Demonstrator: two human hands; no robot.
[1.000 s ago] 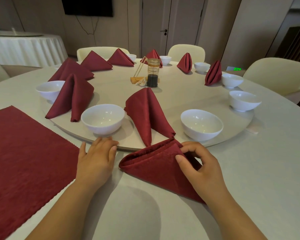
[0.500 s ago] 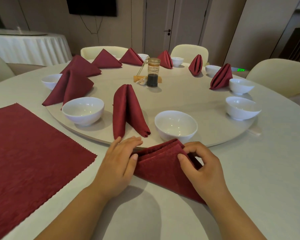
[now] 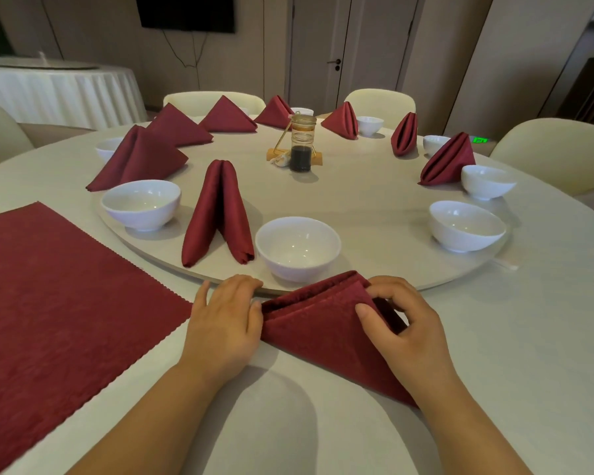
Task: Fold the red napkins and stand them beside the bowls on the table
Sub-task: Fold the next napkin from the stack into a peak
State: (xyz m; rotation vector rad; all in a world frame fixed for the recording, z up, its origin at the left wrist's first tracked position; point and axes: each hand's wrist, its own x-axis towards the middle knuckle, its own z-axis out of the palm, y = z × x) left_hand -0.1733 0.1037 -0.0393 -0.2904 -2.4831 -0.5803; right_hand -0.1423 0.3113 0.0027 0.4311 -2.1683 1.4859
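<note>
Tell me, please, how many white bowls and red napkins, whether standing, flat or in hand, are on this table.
White bowls: 8
Standing folded napkins: 8
Half-folded napkin pinched by the right hand: 1
Flat napkin: 1
Total: 18

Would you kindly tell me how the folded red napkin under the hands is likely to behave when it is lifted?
Probably floppy: the folded napkin is layered cloth, and the right hand pinches its layers together, so they may spring open if released. It likely holds shape once set, as the standing napkin nearby is upright unsupported.
</note>
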